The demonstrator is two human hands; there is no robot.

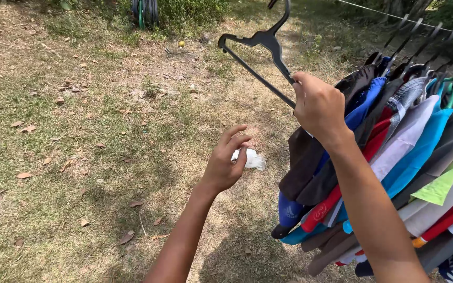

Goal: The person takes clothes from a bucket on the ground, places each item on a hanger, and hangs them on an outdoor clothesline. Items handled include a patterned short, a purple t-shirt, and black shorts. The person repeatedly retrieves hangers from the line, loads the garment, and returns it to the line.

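While my right hand (318,107) grips the black hanger (260,55), my left hand (226,162) hovers empty, fingers loosely spread, near the hung clothes (410,152).

Sunlit patchy grass (79,157) strewn with dry leaves (24,175), green bushes (190,10) along the far edge.

This is a yard outdoors: dry grass (69,157) with fallen leaves on the left, clothes (410,152) on a line (394,11) at right.
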